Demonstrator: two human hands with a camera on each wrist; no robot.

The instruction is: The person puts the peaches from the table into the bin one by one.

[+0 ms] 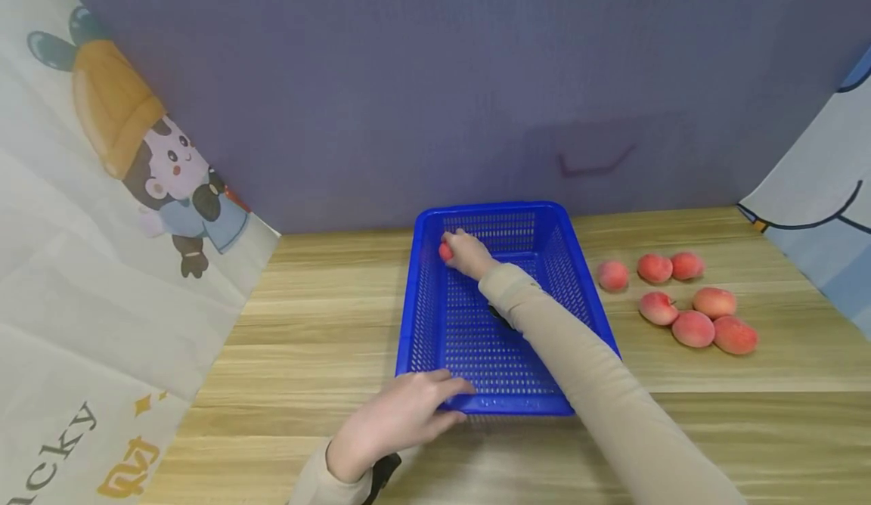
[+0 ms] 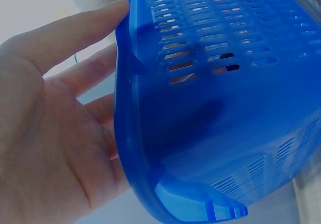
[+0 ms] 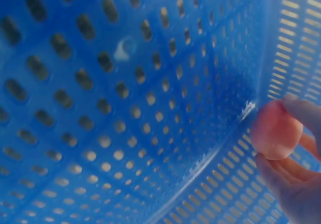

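Forward, right fingers [image 3: 305, 113] around peach [image 3: 275, 133]

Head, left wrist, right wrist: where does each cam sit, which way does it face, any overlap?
Head: on the head, looking forward and down at the blue plastic basket and seven loose peaches; left hand, right hand and sleeves show.
Left wrist: on that wrist, facing the basket's rim and slotted wall; palm, thumb and fingers show.
Right wrist: on that wrist, looking into the basket; part of the hand shows, holding a peach.
Shared: head and right wrist both show the held peach.
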